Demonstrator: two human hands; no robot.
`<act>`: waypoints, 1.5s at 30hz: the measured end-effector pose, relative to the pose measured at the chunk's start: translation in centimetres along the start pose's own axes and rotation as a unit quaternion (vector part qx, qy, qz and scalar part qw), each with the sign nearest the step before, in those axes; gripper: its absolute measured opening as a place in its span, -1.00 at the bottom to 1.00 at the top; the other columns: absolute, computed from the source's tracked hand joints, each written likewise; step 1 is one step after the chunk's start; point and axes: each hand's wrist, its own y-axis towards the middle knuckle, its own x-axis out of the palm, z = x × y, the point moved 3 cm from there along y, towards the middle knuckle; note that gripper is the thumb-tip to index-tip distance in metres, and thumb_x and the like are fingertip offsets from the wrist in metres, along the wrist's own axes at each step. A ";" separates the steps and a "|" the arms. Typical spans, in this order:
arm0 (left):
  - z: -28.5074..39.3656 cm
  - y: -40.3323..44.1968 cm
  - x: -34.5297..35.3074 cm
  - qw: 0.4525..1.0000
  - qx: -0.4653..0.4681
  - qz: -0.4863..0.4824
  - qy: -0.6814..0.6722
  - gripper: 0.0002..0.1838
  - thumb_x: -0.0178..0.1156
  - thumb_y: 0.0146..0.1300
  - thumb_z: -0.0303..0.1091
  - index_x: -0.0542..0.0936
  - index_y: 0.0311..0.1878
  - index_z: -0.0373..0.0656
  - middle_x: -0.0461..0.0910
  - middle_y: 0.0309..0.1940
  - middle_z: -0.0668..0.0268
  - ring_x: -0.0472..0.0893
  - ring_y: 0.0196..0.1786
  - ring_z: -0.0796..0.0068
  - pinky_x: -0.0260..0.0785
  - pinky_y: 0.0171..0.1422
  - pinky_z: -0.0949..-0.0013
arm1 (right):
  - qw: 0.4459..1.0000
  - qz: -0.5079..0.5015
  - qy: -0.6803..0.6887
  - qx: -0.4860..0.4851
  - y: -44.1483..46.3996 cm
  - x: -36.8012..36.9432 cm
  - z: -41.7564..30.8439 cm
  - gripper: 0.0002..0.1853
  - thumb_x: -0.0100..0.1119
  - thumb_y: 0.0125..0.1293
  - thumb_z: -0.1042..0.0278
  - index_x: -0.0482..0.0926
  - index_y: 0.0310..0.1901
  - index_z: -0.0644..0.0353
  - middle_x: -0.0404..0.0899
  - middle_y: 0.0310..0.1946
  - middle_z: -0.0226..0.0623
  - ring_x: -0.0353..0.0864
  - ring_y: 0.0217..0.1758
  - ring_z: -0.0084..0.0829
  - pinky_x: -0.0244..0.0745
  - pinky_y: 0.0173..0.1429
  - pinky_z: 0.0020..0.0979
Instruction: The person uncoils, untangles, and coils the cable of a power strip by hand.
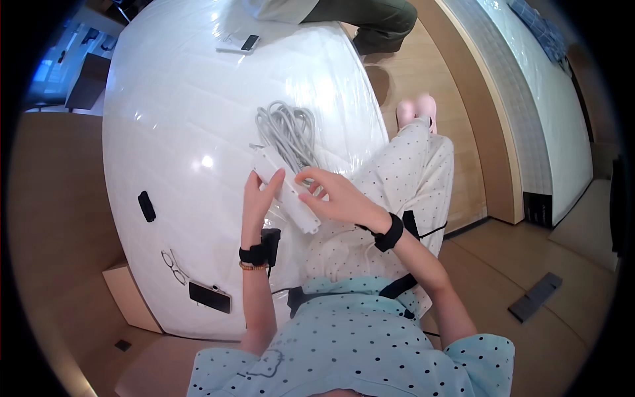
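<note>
A long white power strip is held at a slant above the mattress, in front of my lap. My left hand grips it along its left side, thumb on top. My right hand is at its right edge, fingers curved and thumb apart from them; the fingertips are at the strip, but whether they press on it I cannot tell. A bundled grey-white cable lies on the mattress just beyond the strip's far end. Black bands are on both my wrists.
The plastic-covered mattress carries a black object, eyeglasses, a phone and a white device with a dark screen. Another person's dark-trousered leg is at the far edge. A grey bar lies on the floor at right.
</note>
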 end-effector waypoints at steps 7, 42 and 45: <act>-1.0 -1.9 -3.2 0.958 0.099 0.260 0.071 -0.44 0.22 0.19 -0.31 0.28 0.19 -0.33 0.49 0.01 0.08 0.53 0.01 0.36 0.39 0.00 0.34 | 0.965 0.043 -0.259 -0.015 6.0 -0.3 5.7 -0.85 0.13 0.10 0.41 0.55 -0.30 0.25 0.54 -0.37 -0.12 0.57 -0.28 -0.15 0.50 -0.22 -0.24; 3.0 -1.5 1.2 0.931 0.261 0.188 0.174 -0.81 0.21 0.19 -0.35 0.61 -0.28 -0.30 0.63 -0.41 0.28 0.56 -0.29 0.53 0.35 -0.09 0.46 | 0.962 -0.009 0.079 0.260 5.4 -2.6 7.4 -0.73 0.28 -0.09 0.25 0.55 -0.64 0.33 0.39 -0.27 -0.03 0.42 -0.19 -0.31 0.43 -0.16 -0.37; 3.8 -1.0 4.5 0.963 0.218 0.131 0.085 -0.78 0.24 0.17 -0.27 0.61 -0.30 -0.26 0.61 -0.43 0.25 0.56 -0.34 0.42 0.35 -0.16 0.43 | 0.979 0.159 -0.010 0.125 3.3 -5.0 6.0 -0.85 0.19 -0.05 0.38 0.57 -0.50 0.31 0.35 -0.29 -0.21 0.36 -0.11 -0.46 0.34 -0.07 -0.55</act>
